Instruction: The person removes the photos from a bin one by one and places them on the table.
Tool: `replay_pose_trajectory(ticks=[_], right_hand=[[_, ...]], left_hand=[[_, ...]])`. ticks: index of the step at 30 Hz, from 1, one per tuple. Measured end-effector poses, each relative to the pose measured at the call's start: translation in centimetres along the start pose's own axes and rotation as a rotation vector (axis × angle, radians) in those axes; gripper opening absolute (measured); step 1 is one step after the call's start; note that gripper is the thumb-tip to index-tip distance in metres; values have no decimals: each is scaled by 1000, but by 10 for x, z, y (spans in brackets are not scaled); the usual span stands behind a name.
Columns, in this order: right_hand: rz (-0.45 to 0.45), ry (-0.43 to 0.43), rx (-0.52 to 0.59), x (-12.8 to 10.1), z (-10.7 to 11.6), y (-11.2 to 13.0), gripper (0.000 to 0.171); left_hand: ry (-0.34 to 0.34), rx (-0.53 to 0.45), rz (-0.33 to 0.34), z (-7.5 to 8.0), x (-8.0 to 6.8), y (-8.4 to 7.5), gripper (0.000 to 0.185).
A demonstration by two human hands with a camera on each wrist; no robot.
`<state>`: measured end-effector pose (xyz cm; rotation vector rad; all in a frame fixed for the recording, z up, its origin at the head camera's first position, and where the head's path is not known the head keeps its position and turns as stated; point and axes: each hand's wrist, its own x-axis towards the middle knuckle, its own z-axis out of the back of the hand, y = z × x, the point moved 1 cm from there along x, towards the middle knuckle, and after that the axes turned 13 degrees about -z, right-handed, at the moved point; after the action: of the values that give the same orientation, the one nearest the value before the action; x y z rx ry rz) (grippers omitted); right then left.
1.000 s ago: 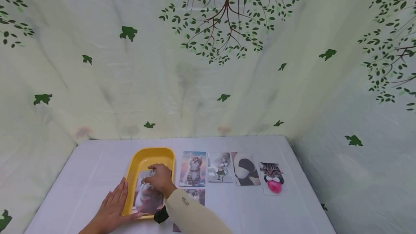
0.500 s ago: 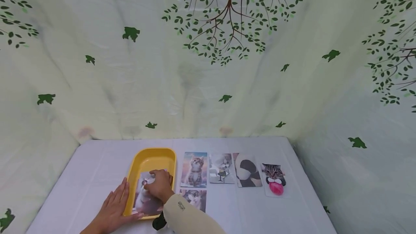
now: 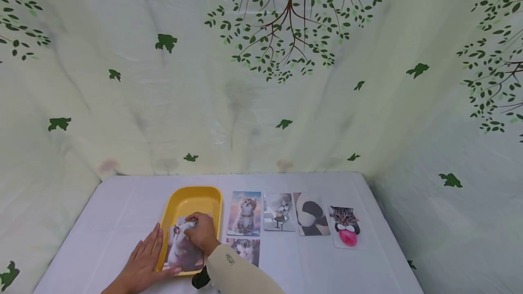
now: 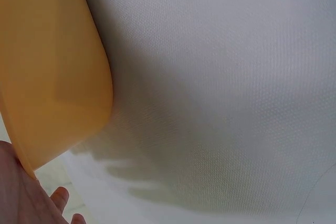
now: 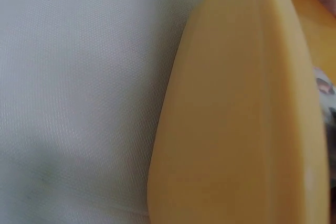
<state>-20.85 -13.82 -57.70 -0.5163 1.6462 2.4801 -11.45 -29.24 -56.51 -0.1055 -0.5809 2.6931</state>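
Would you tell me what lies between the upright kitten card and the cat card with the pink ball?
In the head view, two cards: a pale cat picture and a black-and-white panda-like card.

walls — pale tree-print fabric (image 3: 261,80) | table (image 3: 310,262) — white cloth

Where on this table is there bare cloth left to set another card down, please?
Bare cloth lies left of the yellow tray, behind the tray and card row, and in front of the panda card. It is crowded where the left hand and right hand meet at the tray.
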Motion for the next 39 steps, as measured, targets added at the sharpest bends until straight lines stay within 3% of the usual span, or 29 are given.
replay_pose_trajectory(ticks=[8, 17, 23, 28, 39], right_hand=[[-25, 13, 20, -3, 0, 1, 19], [47, 13, -69, -4, 3, 5, 17], [126, -4, -103, -5, 17, 12, 17], [156, -3, -61, -8, 32, 11, 19], [181, -33, 192, -12, 61, 3, 19]], left_hand=[[2, 4, 1, 0, 0, 0, 119], [-42, 55, -41, 1, -3, 0, 119], [25, 26, 6, 1, 1, 0, 121], [70, -8, 35, -2, 3, 1, 124], [-44, 5, -58, -3, -3, 5, 122]])
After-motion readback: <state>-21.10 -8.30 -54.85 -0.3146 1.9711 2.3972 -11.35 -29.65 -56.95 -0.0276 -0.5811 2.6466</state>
